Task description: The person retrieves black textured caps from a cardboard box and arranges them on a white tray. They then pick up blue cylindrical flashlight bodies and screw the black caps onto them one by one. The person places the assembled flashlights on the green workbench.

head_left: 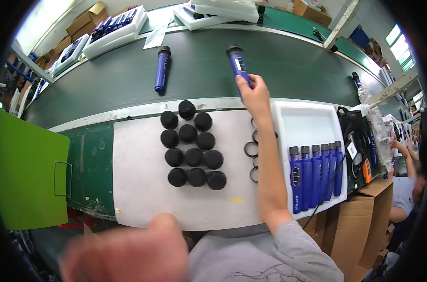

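Note:
My right hand [254, 94] reaches out over the dark green belt. Its fingers are closed round the lower part of a blue torch-shaped device [238, 63] with a black end, tilted slightly and pointing away from me. My left hand [129, 251], close to the camera at lower left, is smeared by motion and its fingers cannot be made out. To the left of the held device, a similar blue device [162, 70] is on the belt. Nearer me, several black caps [188, 134] stand in rows on a white mat [138, 174]. Black rings [251, 149] lie beside my right forearm, which partly hides them.
A white foam tray [307, 124] at right holds several blue devices. Black cables and an orange item [366, 170] sit beyond it, above a cardboard box [359, 225]. A green panel [30, 169] stands at left. More loaded foam trays [115, 40] line the far side. Another person [403, 188] works at far right.

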Demonstrator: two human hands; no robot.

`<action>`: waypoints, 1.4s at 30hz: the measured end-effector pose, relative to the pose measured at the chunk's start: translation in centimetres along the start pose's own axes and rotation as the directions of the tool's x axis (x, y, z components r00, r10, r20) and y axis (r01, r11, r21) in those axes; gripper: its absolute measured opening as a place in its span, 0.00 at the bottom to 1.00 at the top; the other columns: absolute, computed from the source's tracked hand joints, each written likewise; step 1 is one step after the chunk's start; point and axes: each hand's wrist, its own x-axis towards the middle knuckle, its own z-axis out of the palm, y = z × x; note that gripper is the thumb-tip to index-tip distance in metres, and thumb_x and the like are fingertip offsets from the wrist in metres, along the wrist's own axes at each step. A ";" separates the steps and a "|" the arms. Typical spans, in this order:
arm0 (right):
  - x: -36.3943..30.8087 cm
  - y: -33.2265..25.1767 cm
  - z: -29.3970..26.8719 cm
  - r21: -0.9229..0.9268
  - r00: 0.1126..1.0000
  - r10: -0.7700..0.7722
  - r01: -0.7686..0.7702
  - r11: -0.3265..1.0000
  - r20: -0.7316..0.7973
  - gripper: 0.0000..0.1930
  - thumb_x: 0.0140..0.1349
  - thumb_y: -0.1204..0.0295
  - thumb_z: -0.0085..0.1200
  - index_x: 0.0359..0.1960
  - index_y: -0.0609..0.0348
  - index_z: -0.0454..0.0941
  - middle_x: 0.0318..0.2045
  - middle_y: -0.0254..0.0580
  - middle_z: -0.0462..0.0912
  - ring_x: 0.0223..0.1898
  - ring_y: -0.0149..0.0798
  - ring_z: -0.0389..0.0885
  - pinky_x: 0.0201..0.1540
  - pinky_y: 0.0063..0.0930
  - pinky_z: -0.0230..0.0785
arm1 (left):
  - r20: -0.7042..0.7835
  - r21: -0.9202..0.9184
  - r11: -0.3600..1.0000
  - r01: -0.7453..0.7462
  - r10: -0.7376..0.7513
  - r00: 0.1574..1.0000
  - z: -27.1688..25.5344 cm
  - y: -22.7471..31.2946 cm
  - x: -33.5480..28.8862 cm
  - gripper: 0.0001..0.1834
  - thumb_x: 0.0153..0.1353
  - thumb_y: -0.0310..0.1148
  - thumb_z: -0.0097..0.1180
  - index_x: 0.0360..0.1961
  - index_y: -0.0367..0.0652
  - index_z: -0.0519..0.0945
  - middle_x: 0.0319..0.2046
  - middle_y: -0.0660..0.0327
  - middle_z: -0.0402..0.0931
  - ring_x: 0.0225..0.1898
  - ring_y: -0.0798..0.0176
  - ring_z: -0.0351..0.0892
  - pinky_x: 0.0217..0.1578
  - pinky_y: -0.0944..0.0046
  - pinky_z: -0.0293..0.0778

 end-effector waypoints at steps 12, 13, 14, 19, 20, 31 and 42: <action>1.6 2.8 -0.5 -0.122 0.966 0.006 -0.039 0.992 -0.258 0.28 0.64 0.53 0.60 0.49 0.71 0.80 0.39 0.49 0.87 0.38 0.39 0.85 0.44 0.31 0.76 | -0.249 0.016 0.989 0.149 -0.141 0.958 4.1 3.3 -1.3 0.23 0.71 0.25 0.49 0.67 0.43 0.71 0.66 0.55 0.71 0.68 0.58 0.69 0.61 0.59 0.69; 1.8 2.5 -0.1 -0.110 0.964 0.047 -0.079 0.991 -0.262 0.28 0.64 0.52 0.59 0.49 0.70 0.80 0.40 0.51 0.87 0.40 0.42 0.86 0.45 0.33 0.76 | -0.238 0.038 0.990 0.138 -0.125 0.963 3.7 3.3 -0.9 0.23 0.71 0.25 0.50 0.66 0.43 0.71 0.66 0.55 0.71 0.67 0.58 0.69 0.60 0.59 0.69; 2.1 2.1 0.5 -0.099 0.960 0.089 -0.119 0.988 -0.266 0.28 0.63 0.51 0.58 0.49 0.69 0.81 0.40 0.53 0.87 0.41 0.45 0.87 0.47 0.35 0.76 | -0.223 0.068 0.991 0.119 -0.101 0.970 3.1 3.2 -0.4 0.22 0.71 0.24 0.50 0.66 0.42 0.72 0.66 0.55 0.71 0.67 0.58 0.70 0.59 0.59 0.70; 7.1 1.2 2.9 -0.549 0.976 -0.046 -0.080 0.832 -0.213 0.27 0.62 0.51 0.55 0.46 0.68 0.79 0.41 0.61 0.86 0.46 0.60 0.85 0.52 0.46 0.76 | -0.222 0.015 0.990 0.140 -0.133 0.966 2.4 4.1 1.1 0.22 0.71 0.25 0.51 0.65 0.42 0.72 0.66 0.57 0.72 0.67 0.57 0.70 0.57 0.58 0.71; 7.6 1.2 3.5 -0.642 0.980 -0.067 -0.071 0.763 -0.187 0.25 0.63 0.53 0.54 0.46 0.68 0.77 0.41 0.61 0.85 0.47 0.59 0.85 0.51 0.48 0.77 | -0.237 0.005 0.989 0.145 -0.140 0.961 2.5 4.1 1.2 0.22 0.71 0.25 0.51 0.65 0.42 0.72 0.66 0.57 0.72 0.67 0.57 0.70 0.57 0.58 0.71; 6.7 2.7 0.1 -0.942 0.958 -0.286 0.114 0.314 0.020 0.20 0.64 0.58 0.58 0.50 0.58 0.76 0.46 0.60 0.78 0.51 0.56 0.79 0.54 0.47 0.74 | -0.343 0.092 0.972 0.216 -0.172 0.923 2.5 4.2 2.6 0.19 0.71 0.28 0.52 0.61 0.41 0.74 0.61 0.58 0.76 0.63 0.59 0.74 0.51 0.61 0.74; -14.8 -4.0 -19.0 -0.959 0.953 0.277 0.041 0.281 0.122 0.20 0.57 0.59 0.63 0.39 0.67 0.80 0.33 0.58 0.84 0.41 0.60 0.83 0.45 0.49 0.75 | -0.556 0.107 0.963 0.246 -0.147 0.818 5.2 2.9 3.4 0.15 0.71 0.28 0.52 0.56 0.38 0.76 0.55 0.57 0.80 0.56 0.60 0.80 0.45 0.65 0.75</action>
